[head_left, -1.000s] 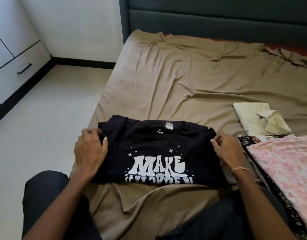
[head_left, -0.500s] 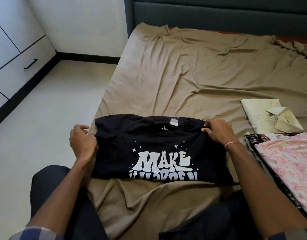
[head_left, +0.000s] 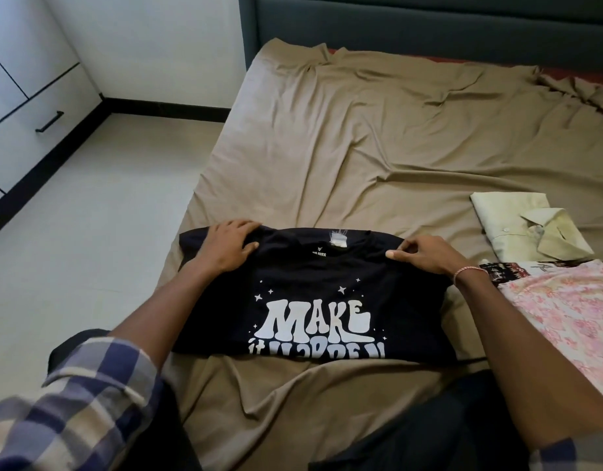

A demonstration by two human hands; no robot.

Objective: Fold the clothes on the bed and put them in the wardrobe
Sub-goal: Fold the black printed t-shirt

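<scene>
A black T-shirt (head_left: 313,277) with a white "MAKE it HAPPEN" print lies partly folded on the tan bed sheet (head_left: 361,147), close to the bed's near-left edge. My left hand (head_left: 227,248) lies on its far-left shoulder, with the fingers curled over the top edge and the thumb on the cloth. At the far-right shoulder my right hand (head_left: 427,258) pinches the top edge between thumb and fingertips. The white wardrobe (head_left: 28,96) with a black drawer handle stands across the floor at the left.
A folded cream collared shirt (head_left: 510,226) lies on the bed at the right. Nearer to me, a pink floral garment (head_left: 572,311) lies on a dark patterned one (head_left: 497,271). The dark headboard (head_left: 429,25) closes the far side. Pale floor (head_left: 106,232) runs along the left.
Both hands have moved from the T-shirt's sides up to its top edge. The left hand went from the left side onto the left shoulder. The camera has come closer.
</scene>
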